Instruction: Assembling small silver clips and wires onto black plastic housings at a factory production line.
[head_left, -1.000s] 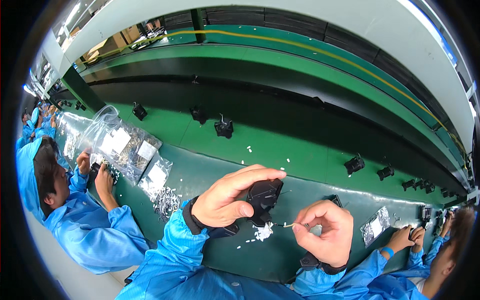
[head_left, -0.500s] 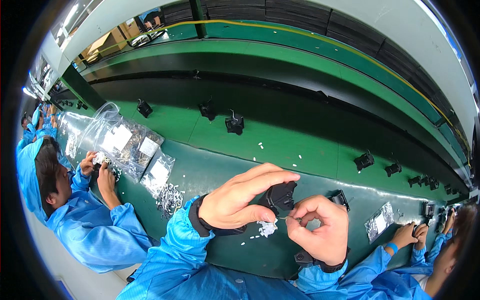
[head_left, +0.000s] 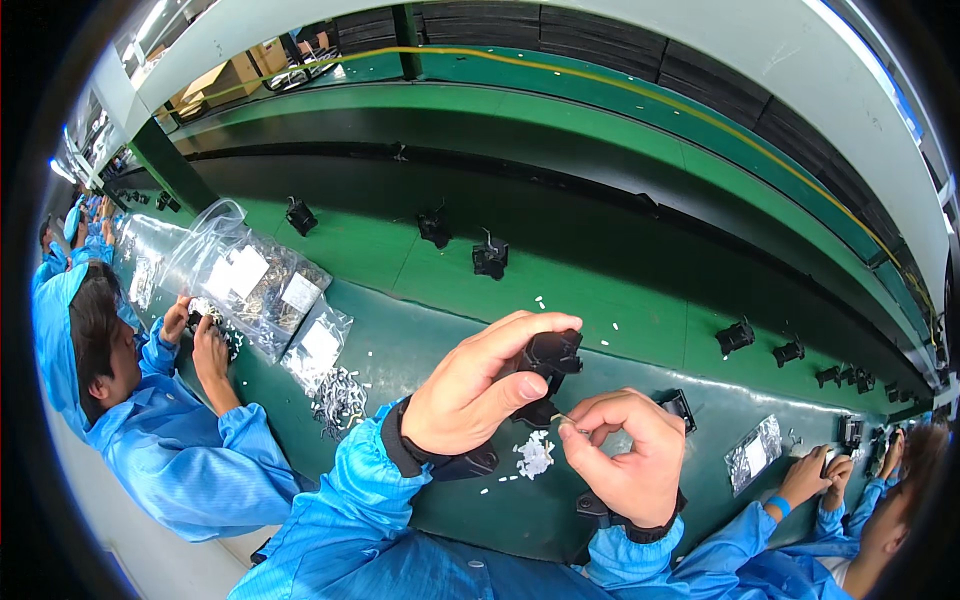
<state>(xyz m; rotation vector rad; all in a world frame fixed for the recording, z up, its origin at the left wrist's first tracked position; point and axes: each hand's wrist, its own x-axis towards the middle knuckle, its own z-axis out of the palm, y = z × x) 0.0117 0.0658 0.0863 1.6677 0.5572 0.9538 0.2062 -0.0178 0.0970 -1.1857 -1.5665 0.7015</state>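
My left hand (head_left: pixel 465 390) is closed around a black plastic housing (head_left: pixel 553 352), gripping it between thumb and fingers above the green table. Close to its right side, my right hand (head_left: pixel 630 450) pinches a thin, pale wire (head_left: pixel 566 419) between thumb and forefinger. The wire reaches toward the lower part of the housing; where it ends is too small to make out. Below and between the hands lies a small heap of white pieces (head_left: pixel 535 455). Another black part (head_left: pixel 468 463) rests under my left wrist, and one more (head_left: pixel 592 506) sits by my right cuff.
Beyond the table edge, a green conveyor belt (head_left: pixel 400 270) carries several black housings (head_left: pixel 490 257). To the left lie a clear bag of small metal parts (head_left: pixel 265 290) and a pile of dark and white pieces (head_left: pixel 342 402). Co-workers in blue (head_left: pixel 190 450) sit on both sides.
The housing has tilted more upright in my left hand, and my right hand has shifted slightly left and down. Housings on the belt have moved to the right.
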